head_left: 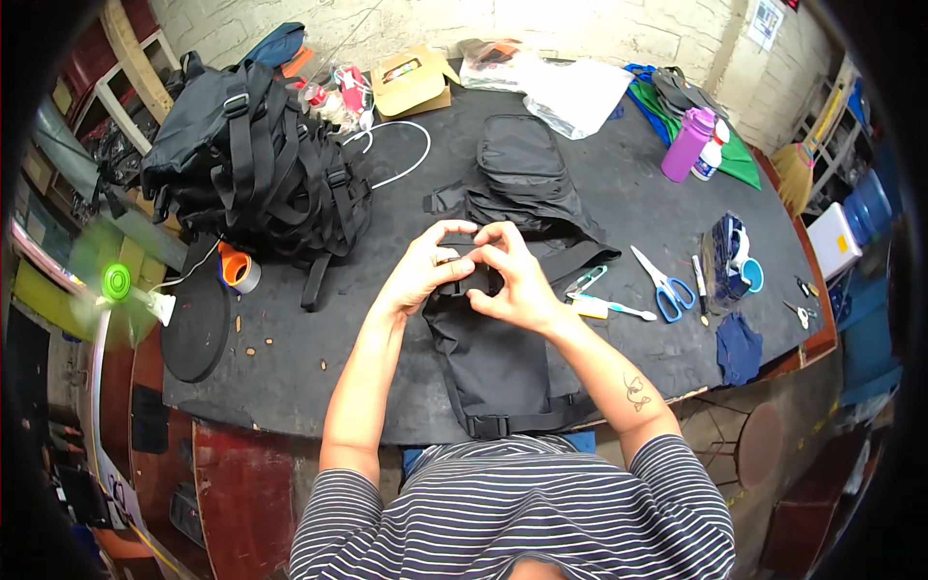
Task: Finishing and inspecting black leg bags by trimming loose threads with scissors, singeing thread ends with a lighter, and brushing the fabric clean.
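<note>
A soft black bag (498,362) lies on the table close in front of me, with a strap and buckle (488,425) along its near end. At its far end my left hand (425,275) and my right hand (519,280) meet, fingers curled and tips almost touching. Both pinch a small black part of the bag there, a strap or buckle piece, mostly covered by my fingers. Just beyond them sits a black zipped pouch (520,159), with loose straps around it. Whether pouch and bag are joined is hidden behind my hands.
A big black backpack (261,164) stands at left, beside an orange tape roll (237,268). Blue-handled scissors (667,287), a toothbrush (619,307) and a marker (698,280) lie right of my hands. Farther back are a purple bottle (688,145) and a cardboard box (414,85). A green fan (116,281) spins at left.
</note>
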Demonstrator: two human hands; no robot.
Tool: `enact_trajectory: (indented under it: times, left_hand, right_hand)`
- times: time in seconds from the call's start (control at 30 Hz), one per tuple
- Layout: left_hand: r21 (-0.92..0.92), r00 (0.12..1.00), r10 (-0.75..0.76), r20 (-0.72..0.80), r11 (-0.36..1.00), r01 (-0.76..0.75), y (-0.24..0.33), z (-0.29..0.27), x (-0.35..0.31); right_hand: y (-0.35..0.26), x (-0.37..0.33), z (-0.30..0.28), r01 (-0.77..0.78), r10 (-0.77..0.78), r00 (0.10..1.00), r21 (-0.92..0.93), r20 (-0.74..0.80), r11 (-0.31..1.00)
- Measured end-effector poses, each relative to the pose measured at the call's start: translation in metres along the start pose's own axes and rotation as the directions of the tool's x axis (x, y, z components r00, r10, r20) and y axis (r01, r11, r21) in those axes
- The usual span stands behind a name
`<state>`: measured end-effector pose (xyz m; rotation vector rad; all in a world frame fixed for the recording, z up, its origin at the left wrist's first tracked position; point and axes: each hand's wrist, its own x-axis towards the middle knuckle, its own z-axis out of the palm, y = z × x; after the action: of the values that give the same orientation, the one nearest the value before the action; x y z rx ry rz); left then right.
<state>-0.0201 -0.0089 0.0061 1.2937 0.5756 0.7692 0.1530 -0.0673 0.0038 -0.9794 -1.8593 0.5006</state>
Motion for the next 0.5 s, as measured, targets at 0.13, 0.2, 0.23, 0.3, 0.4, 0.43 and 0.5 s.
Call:
enact_trajectory:
  times: [0.13,0.2,0.23,0.3,0.4,0.43,0.5]
  left_hand:
    - [-0.014,0.998,0.026,-0.054,1.000,-0.027,0.016,-0.008,-0.006]
    - [-0.174,0.978,0.165,-0.131,0.967,-0.186,0.000,-0.062,-0.023]
    - [-0.172,0.970,0.148,-0.194,0.968,-0.182,-0.003,-0.067,-0.024]
    - [-0.177,0.969,0.159,-0.190,0.965,-0.194,-0.008,-0.073,-0.028]
    - [-0.264,0.951,0.218,-0.219,0.925,-0.273,-0.010,-0.067,-0.024]
    - [-0.244,0.927,0.251,-0.279,0.915,-0.321,-0.019,-0.076,-0.024]
    - [-0.173,0.905,0.312,-0.290,0.913,-0.370,-0.029,-0.086,-0.019]
  right_hand:
    - [-0.019,0.001,-0.049,-0.178,0.210,0.976,-0.341,0.059,0.923]
    - [0.003,-0.001,-0.103,-0.446,0.411,0.895,-0.346,-0.173,0.826]
    - [0.050,-0.011,-0.150,-0.399,0.310,0.914,-0.440,-0.260,0.804]
    - [0.070,-0.015,-0.227,-0.241,0.216,0.932,-0.053,-0.293,0.969]
    - [0.080,-0.005,-0.306,-0.147,0.270,0.771,0.252,-0.577,0.957]
    - [0.076,0.006,-0.321,-0.015,0.163,0.773,0.238,-0.613,0.971]
    - [0.082,0.008,-0.380,-0.135,0.018,0.661,-0.095,-0.750,0.986]
